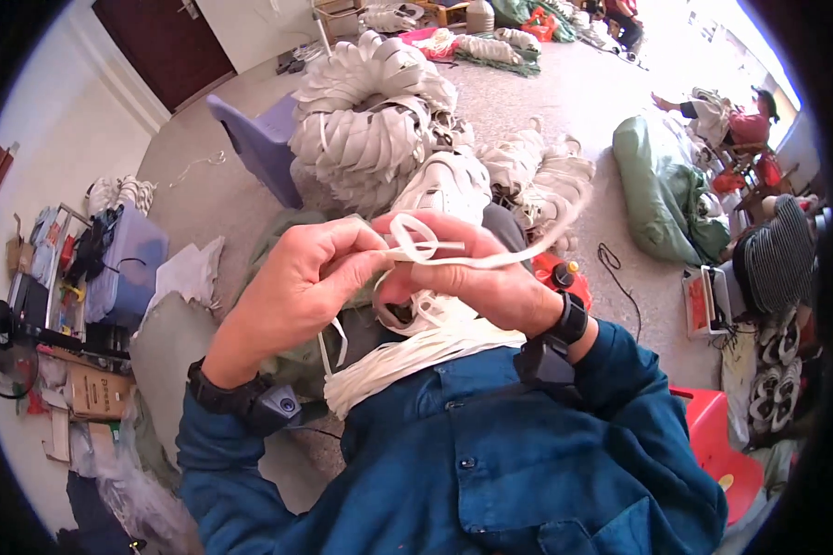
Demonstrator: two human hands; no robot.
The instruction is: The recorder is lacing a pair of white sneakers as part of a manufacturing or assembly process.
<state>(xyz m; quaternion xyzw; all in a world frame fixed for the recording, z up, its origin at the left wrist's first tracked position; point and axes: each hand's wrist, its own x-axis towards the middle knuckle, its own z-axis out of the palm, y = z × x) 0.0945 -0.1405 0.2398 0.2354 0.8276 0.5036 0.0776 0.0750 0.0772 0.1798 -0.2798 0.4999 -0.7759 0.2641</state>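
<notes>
My left hand [296, 287] pinches a flat white shoelace [528, 254] between thumb and fingers. Opposite it, my right hand [481, 277] has its fingers closed on the same lace, which forms a small loop between the hands and arcs out to the right. A whitish curved piece, perhaps a shoe upper [393, 310], shows under my hands, mostly hidden by them. Across my lap lies a thick bundle of cream laces [407, 361]. Just beyond my hands, strung white shoe uppers [444, 185] reach toward my lap.
A big coiled stack of shoe uppers [370, 139] rises ahead, beside a purple chair [259, 139]. Green sacks [657, 194] lie to the right. A red stool [713, 444] stands by my right side. Boxes and a blue bin [130, 268] line the left. Another person [745, 125] sits far right.
</notes>
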